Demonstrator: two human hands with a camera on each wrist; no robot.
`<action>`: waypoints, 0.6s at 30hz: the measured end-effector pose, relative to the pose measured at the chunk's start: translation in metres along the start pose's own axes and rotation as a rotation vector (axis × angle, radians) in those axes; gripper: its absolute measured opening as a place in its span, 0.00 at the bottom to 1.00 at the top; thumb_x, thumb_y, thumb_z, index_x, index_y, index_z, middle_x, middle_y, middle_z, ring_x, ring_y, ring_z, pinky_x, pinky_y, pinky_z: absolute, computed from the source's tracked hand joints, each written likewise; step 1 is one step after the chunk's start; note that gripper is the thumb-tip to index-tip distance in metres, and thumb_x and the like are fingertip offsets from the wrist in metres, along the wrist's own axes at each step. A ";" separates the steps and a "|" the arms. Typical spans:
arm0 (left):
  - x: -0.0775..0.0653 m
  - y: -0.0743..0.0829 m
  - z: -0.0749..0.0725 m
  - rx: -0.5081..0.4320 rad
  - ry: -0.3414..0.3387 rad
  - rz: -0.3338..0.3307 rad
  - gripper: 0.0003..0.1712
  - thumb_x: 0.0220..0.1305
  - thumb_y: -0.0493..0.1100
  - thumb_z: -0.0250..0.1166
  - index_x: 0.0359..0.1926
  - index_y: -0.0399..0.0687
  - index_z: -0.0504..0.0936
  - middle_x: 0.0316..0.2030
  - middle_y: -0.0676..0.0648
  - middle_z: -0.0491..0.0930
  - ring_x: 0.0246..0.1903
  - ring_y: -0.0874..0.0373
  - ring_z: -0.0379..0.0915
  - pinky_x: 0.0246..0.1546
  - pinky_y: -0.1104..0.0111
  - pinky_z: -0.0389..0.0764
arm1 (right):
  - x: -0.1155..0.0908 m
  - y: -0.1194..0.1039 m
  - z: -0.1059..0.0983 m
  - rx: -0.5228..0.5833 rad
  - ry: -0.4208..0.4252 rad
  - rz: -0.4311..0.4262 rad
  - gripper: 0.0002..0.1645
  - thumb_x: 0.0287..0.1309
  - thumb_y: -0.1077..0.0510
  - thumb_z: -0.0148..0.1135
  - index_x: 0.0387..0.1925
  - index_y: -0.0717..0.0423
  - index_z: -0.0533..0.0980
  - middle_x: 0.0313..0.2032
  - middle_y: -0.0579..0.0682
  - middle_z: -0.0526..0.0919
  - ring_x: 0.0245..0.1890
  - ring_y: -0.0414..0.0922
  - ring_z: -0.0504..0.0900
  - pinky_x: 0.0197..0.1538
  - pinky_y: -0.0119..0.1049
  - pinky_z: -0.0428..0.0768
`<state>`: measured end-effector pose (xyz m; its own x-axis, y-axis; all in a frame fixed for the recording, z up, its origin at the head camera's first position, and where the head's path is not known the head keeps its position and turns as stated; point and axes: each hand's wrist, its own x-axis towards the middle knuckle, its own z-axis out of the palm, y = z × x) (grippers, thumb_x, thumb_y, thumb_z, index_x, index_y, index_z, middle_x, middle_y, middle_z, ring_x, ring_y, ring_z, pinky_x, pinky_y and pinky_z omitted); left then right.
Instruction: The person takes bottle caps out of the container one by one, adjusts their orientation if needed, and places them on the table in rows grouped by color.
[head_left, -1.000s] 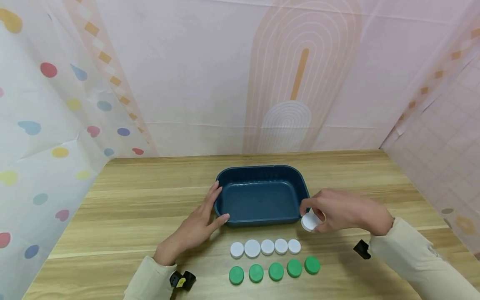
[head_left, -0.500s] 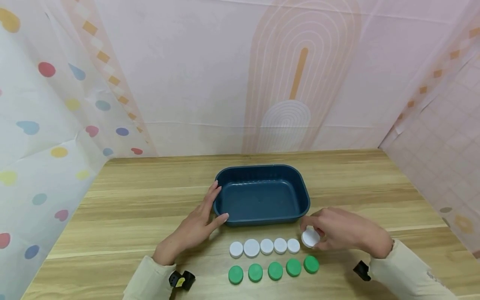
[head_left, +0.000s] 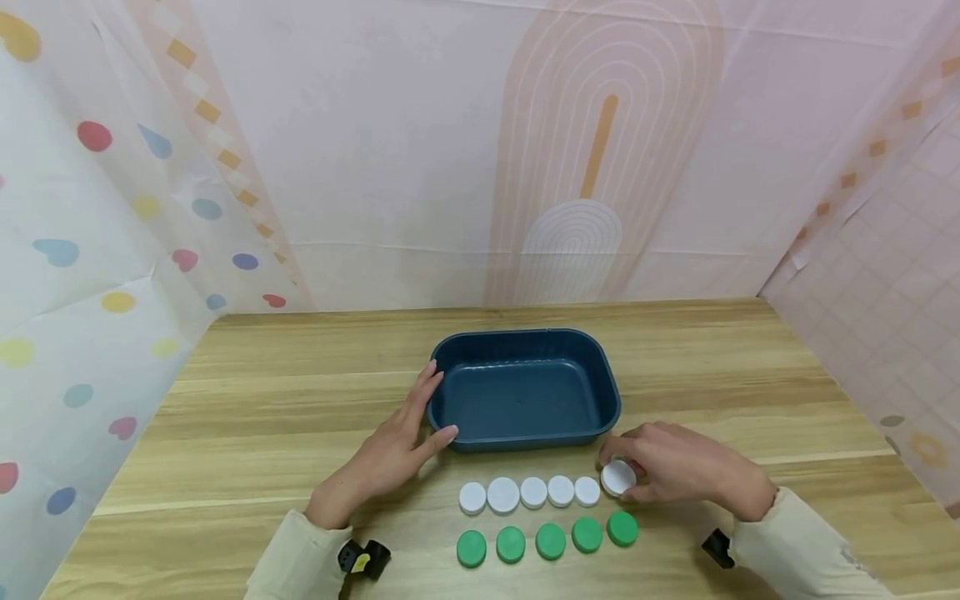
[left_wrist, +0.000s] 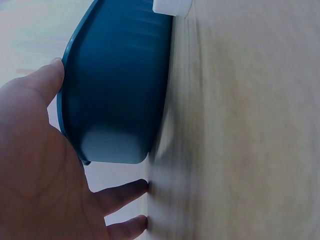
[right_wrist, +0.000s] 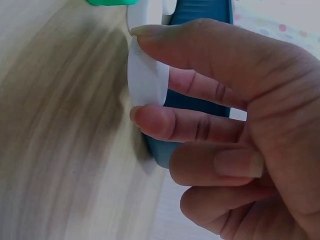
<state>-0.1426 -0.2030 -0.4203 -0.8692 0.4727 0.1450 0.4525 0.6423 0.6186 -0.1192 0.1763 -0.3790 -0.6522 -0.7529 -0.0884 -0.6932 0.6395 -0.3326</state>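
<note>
With thumb and fingers, my right hand (head_left: 682,467) pinches a white bottle cap (head_left: 618,477) by its sides. This cap is at the right end of a row of smaller white caps (head_left: 533,492), close to the table; in the right wrist view the held cap (right_wrist: 146,75) appears edge-on. My left hand (head_left: 393,450) rests against the left end of a dark blue plastic tray (head_left: 517,404), its thumb and fingers extended. In the left wrist view, the thumb touches the rim of the tray (left_wrist: 115,85) and two fingertips reach down by the table.
A row of several green caps (head_left: 551,542) lies in front of the white ones, nearer to me. Everything stands on a wood-grain table (head_left: 300,400). Behind it hangs a patterned cloth backdrop (head_left: 390,167).
My right hand has come down toward me with the white cap, from beside the tray's front right corner to the end of the white row. The left hand has stayed put.
</note>
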 end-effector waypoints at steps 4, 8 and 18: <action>0.000 0.000 0.000 0.000 -0.002 0.001 0.44 0.71 0.57 0.53 0.76 0.51 0.39 0.75 0.51 0.32 0.70 0.44 0.46 0.60 0.43 0.61 | 0.000 0.000 0.003 0.007 -0.014 0.018 0.19 0.48 0.53 0.73 0.44 0.45 0.78 0.20 0.33 0.69 0.20 0.30 0.67 0.25 0.27 0.68; 0.000 0.000 -0.001 0.000 -0.001 0.000 0.44 0.71 0.57 0.53 0.76 0.50 0.39 0.75 0.50 0.32 0.70 0.44 0.46 0.60 0.43 0.61 | 0.001 0.001 0.005 0.014 -0.028 0.038 0.19 0.49 0.53 0.72 0.44 0.45 0.78 0.20 0.33 0.69 0.20 0.30 0.67 0.26 0.28 0.69; 0.000 0.001 -0.001 -0.007 -0.004 0.000 0.44 0.71 0.57 0.53 0.76 0.50 0.39 0.75 0.50 0.32 0.70 0.45 0.44 0.61 0.44 0.61 | 0.003 0.001 0.007 0.034 -0.046 0.026 0.19 0.49 0.53 0.73 0.44 0.47 0.78 0.18 0.35 0.68 0.19 0.30 0.66 0.26 0.27 0.68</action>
<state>-0.1420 -0.2029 -0.4185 -0.8685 0.4750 0.1415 0.4508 0.6382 0.6241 -0.1200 0.1736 -0.3867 -0.6547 -0.7428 -0.1401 -0.6647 0.6540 -0.3612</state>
